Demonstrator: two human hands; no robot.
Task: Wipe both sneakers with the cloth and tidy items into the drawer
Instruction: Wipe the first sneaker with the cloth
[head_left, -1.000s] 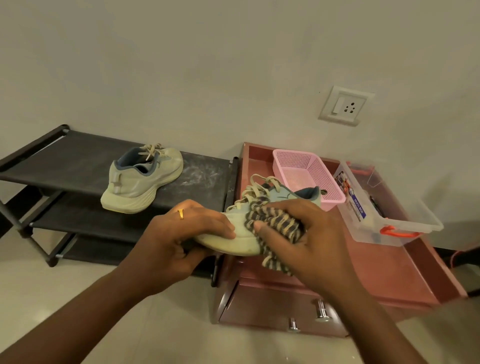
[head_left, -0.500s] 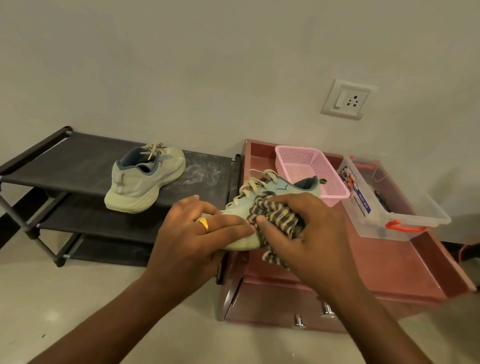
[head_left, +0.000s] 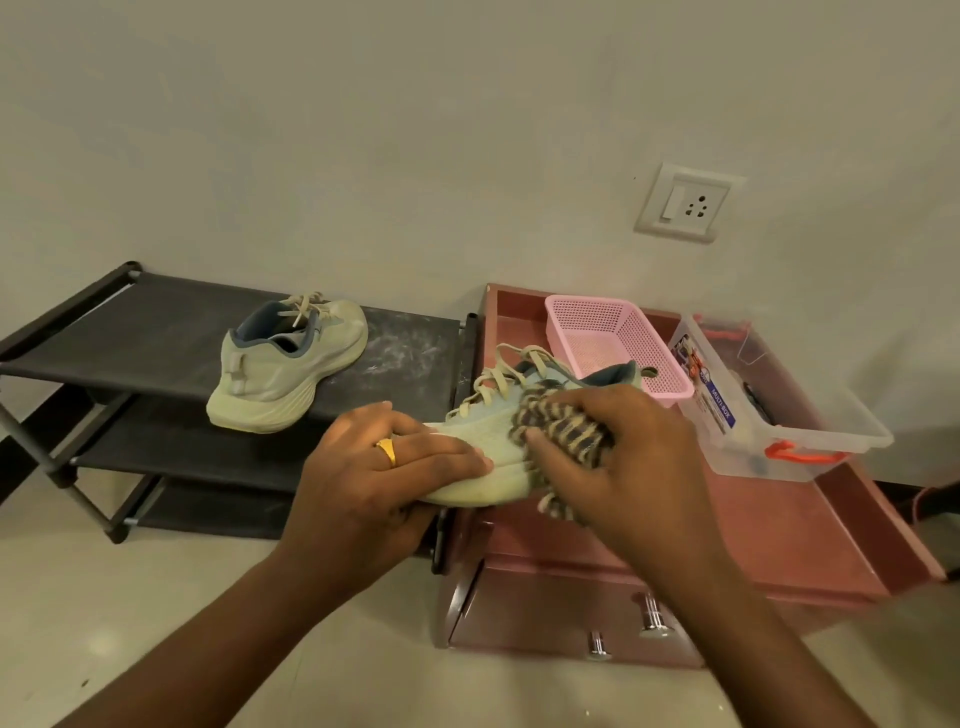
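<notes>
One sneaker is held in the air over the left front corner of the red surface. Its toe is gripped by the left hand, with the fingers laid over the top; the thumb is hidden. The striped cloth is bunched in the curled fingers of the right hand and pressed against the sneaker's side, below the laces. The second sneaker is left on the top shelf of the rack, well apart.

The sneaker is judged light, since it is carried by one hand. Its knit upper is likely to give under pressure, while the thick sole is firm, so the toe and sole edge are the better hold. The loose laces may be caught by the cloth. The cloth is soft and limp, with an end hanging below the hand, and is best kept wadded. The drawer is seen closed; its knobs would be pulled.
</notes>
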